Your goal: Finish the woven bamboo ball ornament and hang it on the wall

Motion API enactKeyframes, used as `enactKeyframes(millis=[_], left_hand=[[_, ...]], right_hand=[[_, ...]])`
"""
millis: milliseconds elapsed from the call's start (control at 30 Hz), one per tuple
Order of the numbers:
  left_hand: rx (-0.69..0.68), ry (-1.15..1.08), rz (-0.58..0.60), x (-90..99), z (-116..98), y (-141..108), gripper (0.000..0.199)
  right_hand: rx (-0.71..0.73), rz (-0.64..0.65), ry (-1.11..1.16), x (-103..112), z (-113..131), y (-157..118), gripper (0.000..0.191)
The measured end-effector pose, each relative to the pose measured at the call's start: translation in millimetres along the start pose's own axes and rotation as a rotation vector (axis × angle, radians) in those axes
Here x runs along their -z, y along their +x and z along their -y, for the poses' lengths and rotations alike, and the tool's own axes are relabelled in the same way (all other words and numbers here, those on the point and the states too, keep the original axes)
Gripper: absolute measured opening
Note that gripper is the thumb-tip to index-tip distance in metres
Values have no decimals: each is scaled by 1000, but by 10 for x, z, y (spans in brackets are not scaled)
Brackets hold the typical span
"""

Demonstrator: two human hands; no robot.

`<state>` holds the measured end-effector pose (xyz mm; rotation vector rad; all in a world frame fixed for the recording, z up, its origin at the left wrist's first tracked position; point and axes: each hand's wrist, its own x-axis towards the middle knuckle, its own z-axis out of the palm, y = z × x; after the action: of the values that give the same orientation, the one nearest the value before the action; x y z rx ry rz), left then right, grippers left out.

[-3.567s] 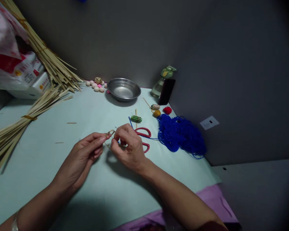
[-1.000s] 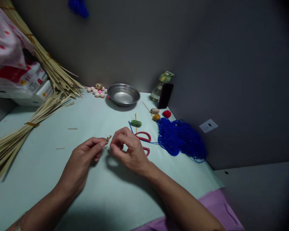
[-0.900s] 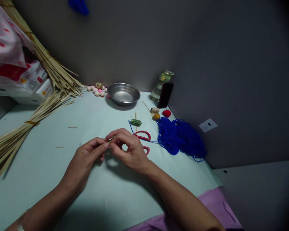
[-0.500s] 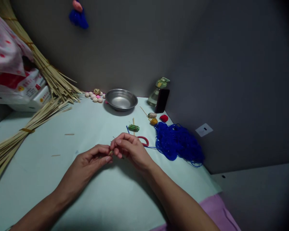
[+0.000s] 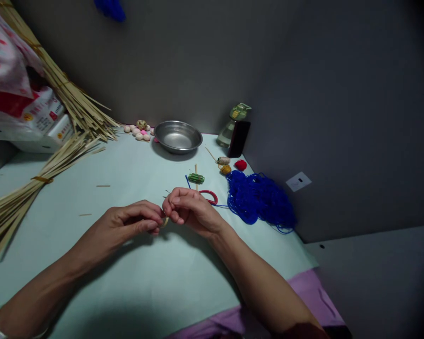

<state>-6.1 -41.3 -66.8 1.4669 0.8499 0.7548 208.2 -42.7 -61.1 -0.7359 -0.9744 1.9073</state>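
Observation:
Close together over the table's middle, my hands meet at the fingertips. A short, curved pale straw strip (image 5: 166,221) shows between them, mostly covered by fingers. My left hand (image 5: 136,220) is closed, thumb and fingers pressed together at the strip's left side. My right hand (image 5: 194,212) pinches at the strip's upper end. Thin dark tips poke out past the right fingers; what they belong to is hidden. Just behind the right hand lie red-handled scissors (image 5: 212,197), partly covered. Farther back sits a small tied green bundle (image 5: 197,178) across a pale stick.
A tangled heap of blue cord (image 5: 259,200) lies right, near yellow yarn (image 5: 225,169) and red yarn (image 5: 240,165). Behind are a steel bowl (image 5: 178,136), egg-like balls (image 5: 139,136), a phone (image 5: 239,139) and a bottle (image 5: 226,134). Long straw bundles (image 5: 24,190) fill the left.
My left hand's fingers have shifted slightly off the right fingertips, and more of the curved strip shows between them. The whole view has tilted down a little.

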Motion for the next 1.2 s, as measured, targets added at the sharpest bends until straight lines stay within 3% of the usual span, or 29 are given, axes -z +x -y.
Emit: enactKeyframes(millis=[167, 400, 600, 733, 1067, 1200], left_hand=[[-18, 28, -54, 58, 29, 16, 11], [67, -2, -61, 65, 76, 60, 21], [7, 163, -274, -54, 29, 28, 21], [42, 177, -330, -64, -3, 9, 21], [-68, 162, -431, -106, -65, -12, 14], [-239, 261, -388, -146, -31, -34, 10]], right_hand=[[-23, 5, -88, -50, 9, -27, 24], [-8, 38, -232, -111, 24, -52, 32], [25, -23, -307, -54, -37, -14, 26], [30, -65, -273, -25, -75, 7, 24], [5, -124, -218, -51, -115, 42, 32], [-4, -96, -239, -57, -144, 40, 36]])
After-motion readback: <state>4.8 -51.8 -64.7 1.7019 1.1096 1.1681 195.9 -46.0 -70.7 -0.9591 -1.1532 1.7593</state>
